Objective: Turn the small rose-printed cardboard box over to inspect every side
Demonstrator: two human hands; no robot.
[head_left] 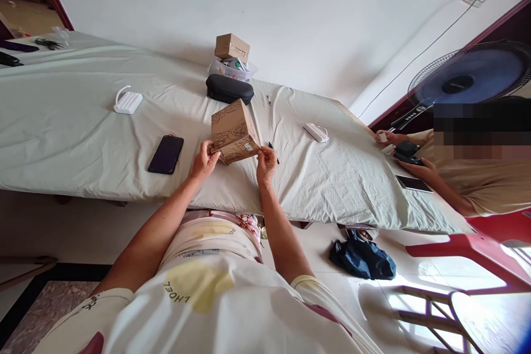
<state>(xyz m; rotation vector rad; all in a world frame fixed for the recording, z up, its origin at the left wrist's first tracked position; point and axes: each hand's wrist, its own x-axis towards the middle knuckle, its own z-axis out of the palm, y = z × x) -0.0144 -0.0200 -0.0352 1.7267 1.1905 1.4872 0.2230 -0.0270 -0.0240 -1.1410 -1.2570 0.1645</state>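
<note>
Between my hands is a brown cardboard box (pixel 234 133) with dark rose line drawings on its faces, tilted over the cloth-covered table. My left hand (pixel 204 159) pinches its lower left corner, and my right hand (pixel 266 165) grips the lower right corner. A black pen (pixel 271 145) shows just behind the right hand; I cannot tell whether it touches the fingers. Just beyond the box lies a black hard case (pixel 229 89). To the left of my left hand a dark phone (pixel 166 154) lies flat on the cloth.
White power banks (pixel 128 101) (pixel 316 132) lie on both sides. Against the wall, a small carton (pixel 232 47) tops a clear plastic tub (pixel 235 69). At right a co-worker's hands (pixel 409 168) hold small items near a phone (pixel 414 183). A fan (pixel 458 86) stands behind.
</note>
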